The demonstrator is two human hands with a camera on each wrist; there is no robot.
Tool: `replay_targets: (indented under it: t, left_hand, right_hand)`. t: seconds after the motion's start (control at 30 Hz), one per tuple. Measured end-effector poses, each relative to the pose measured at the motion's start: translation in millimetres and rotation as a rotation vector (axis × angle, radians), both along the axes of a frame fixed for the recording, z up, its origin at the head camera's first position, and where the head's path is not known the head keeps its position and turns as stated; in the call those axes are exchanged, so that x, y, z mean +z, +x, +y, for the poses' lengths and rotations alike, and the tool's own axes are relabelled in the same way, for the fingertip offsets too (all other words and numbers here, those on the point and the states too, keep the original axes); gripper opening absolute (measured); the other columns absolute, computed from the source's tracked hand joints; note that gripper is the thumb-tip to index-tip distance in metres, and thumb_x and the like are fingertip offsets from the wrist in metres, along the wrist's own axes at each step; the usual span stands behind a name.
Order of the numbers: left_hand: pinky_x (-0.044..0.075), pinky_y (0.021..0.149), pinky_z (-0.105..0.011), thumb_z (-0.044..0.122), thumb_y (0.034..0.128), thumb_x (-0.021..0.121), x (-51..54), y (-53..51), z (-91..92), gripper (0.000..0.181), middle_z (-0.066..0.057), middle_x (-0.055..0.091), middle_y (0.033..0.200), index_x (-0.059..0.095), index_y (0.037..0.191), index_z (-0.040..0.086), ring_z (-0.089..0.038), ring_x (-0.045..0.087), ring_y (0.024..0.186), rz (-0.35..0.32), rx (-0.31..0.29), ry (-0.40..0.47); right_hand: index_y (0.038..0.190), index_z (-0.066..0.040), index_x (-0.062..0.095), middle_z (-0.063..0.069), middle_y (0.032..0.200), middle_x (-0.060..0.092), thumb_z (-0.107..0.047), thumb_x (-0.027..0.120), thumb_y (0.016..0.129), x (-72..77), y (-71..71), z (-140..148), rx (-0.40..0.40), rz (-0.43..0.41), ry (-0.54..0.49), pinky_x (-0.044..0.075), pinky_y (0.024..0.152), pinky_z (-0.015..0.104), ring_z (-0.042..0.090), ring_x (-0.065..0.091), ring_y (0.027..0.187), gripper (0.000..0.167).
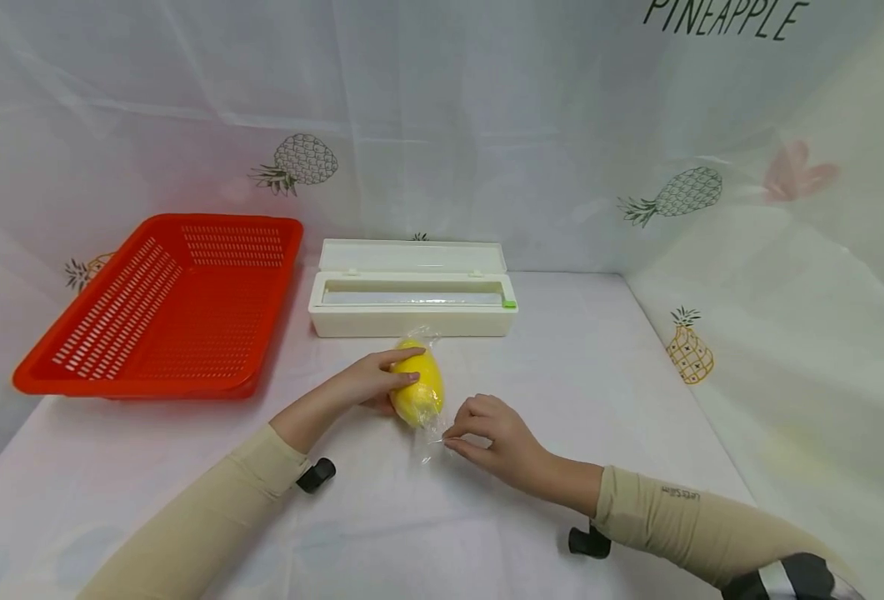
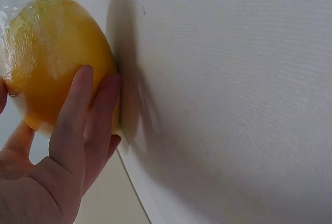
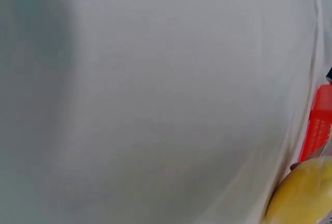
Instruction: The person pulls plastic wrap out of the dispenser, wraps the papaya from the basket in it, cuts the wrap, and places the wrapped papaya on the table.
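Observation:
A smooth yellow oval fruit (image 1: 430, 385), its exact kind hard to tell, lies on the white tablecloth inside clear plastic wrap. My left hand (image 1: 372, 379) grips it from the left, thumb and fingers curled about its side; the left wrist view shows fingers (image 2: 75, 115) against the wrapped skin. At the fruit's near end the film (image 1: 428, 440) gathers into a loose tail, which my right hand (image 1: 496, 435) pinches between thumb and fingertips. Another tuft of film sticks out at the far end. Only part of the fruit (image 3: 303, 195) enters the right wrist view, and the right hand is out of it.
Behind the fruit stands a white cling film dispenser box (image 1: 412, 322), lid raised, a roll inside and a green slider at its right end. A red plastic basket (image 1: 187, 387) sits at the back left. Pineapple-print cloth (image 1: 486, 167) hangs behind and along the right.

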State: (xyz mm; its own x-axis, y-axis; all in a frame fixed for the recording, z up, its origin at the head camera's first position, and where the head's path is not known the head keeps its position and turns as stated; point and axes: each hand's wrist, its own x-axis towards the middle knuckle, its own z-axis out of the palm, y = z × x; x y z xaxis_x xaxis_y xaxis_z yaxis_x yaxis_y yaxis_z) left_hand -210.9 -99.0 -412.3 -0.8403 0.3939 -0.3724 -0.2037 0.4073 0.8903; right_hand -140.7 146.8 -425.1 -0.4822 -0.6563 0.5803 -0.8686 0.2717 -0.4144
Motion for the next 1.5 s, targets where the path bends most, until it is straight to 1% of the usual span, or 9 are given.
replay_targets:
  t: [0.17, 0.33, 0.67, 0.83, 0.97, 1.1, 1.23, 1.37, 1.5]
  left_hand:
    - [0.058, 0.073, -0.041, 0.024, 0.096, 0.063, 1.0, -1.2, -0.6, 0.053, -0.024, 0.039, 0.144, 0.046, 0.147, 0.025, -0.023, 0.062, 0.078, -0.001, -0.008, -0.009]
    - [0.058, 0.072, -0.039, 0.025, 0.0958, 0.063, 0.2, -2.4, -1.5, 0.053, -0.023, 0.041, 0.141, 0.046, 0.147, 0.025, -0.021, 0.062, 0.076, 0.005, -0.021, -0.01]
    - [0.057, 0.072, -0.037, 0.025, 0.0959, 0.063, -0.3, -3.4, -1.2, 0.054, -0.023, 0.042, 0.142, 0.046, 0.147, 0.023, -0.023, 0.062, 0.085, 0.023, -0.036, -0.014]
    - [0.057, 0.073, -0.037, 0.026, 0.096, 0.063, 0.4, -3.7, -0.2, 0.053, -0.023, 0.039, 0.145, 0.047, 0.146, 0.023, -0.024, 0.061, 0.089, 0.015, -0.027, -0.023]
    - [0.056, 0.072, -0.038, 0.029, 0.0962, 0.062, 0.6, -1.6, 0.8, 0.052, -0.022, 0.041, 0.143, 0.047, 0.146, 0.024, -0.022, 0.058, 0.079, 0.054, -0.021, -0.073]
    - [0.052, 0.082, -0.044, 0.031, 0.0919, 0.068, 1.5, 6.5, 3.2, 0.052, -0.013, 0.049, 0.141, 0.054, 0.141, 0.026, -0.027, 0.059, 0.091, 0.266, 0.032, -0.213]
    - [0.042, 0.1, -0.046, 0.02, 0.0844, 0.078, 4.1, 15.5, 8.2, 0.04, -0.005, 0.058, 0.135, 0.069, 0.124, 0.019, -0.028, 0.05, 0.121, 0.603, 0.075, -0.293]
    - [0.046, 0.093, -0.04, 0.005, 0.0803, 0.079, 6.0, 22.7, 14.5, 0.02, 0.0, 0.07, 0.109, 0.076, 0.099, 0.013, -0.024, 0.056, 0.105, 0.848, 0.028, -0.295]
    - [0.051, 0.083, -0.035, 0.007, 0.0845, 0.075, 4.2, 27.8, 17.0, 0.013, 0.003, 0.071, 0.093, 0.076, 0.095, 0.015, -0.02, 0.062, 0.093, 0.97, -0.017, -0.387]
  right_hand:
    - [0.095, -0.013, 0.071, 0.0, 0.108, 0.06, -0.027, 0.085, 0.077, -1.4, -11.4, 5.0, 0.12, 0.188, 0.036, 0.044, 0.087, 0.029, 0.016, 0.054, 0.1, 0.027]
    - [0.099, -0.018, 0.076, 0.012, 0.126, 0.06, -0.031, 0.088, 0.071, -4.1, -22.0, 3.9, 0.258, 0.397, 0.129, 0.045, 0.096, 0.045, 0.027, 0.056, 0.114, 0.033]
    - [0.117, -0.017, 0.069, 0.012, 0.138, 0.055, -0.018, 0.069, 0.092, -3.5, -32.5, -3.0, 0.247, 0.702, 0.351, 0.037, 0.107, 0.049, 0.026, 0.049, 0.13, 0.025]
    - [0.106, -0.011, 0.076, 0.004, 0.124, 0.066, -0.015, 0.074, 0.088, -1.0, -36.1, -5.0, 0.325, 0.735, 0.332, 0.041, 0.104, 0.045, 0.022, 0.055, 0.123, 0.019]
    - [0.103, -0.007, 0.076, 0.005, 0.115, 0.07, -0.011, 0.078, 0.083, -2.1, -36.3, -5.2, 0.347, 0.617, 0.264, 0.046, 0.099, 0.042, 0.02, 0.061, 0.115, 0.021]
    - [0.102, -0.002, 0.076, 0.008, 0.111, 0.071, -0.007, 0.078, 0.082, -4.9, -34.3, -5.6, 0.332, 0.509, 0.184, 0.049, 0.095, 0.036, 0.021, 0.065, 0.108, 0.021]
    - [0.102, -0.002, 0.076, 0.009, 0.11, 0.071, -0.006, 0.08, 0.08, -8.0, -32.2, -6.1, 0.323, 0.485, 0.145, 0.05, 0.093, 0.031, 0.021, 0.066, 0.106, 0.023]
    - [0.103, -0.003, 0.076, 0.008, 0.11, 0.071, -0.007, 0.082, 0.077, -10.1, -31.4, -6.0, 0.32, 0.488, 0.142, 0.049, 0.093, 0.03, 0.02, 0.066, 0.107, 0.027]
    - [0.103, -0.005, 0.076, 0.008, 0.111, 0.071, -0.008, 0.079, 0.081, -9.4, -29.9, -6.3, 0.323, 0.506, 0.136, 0.049, 0.094, 0.03, 0.019, 0.066, 0.107, 0.023]
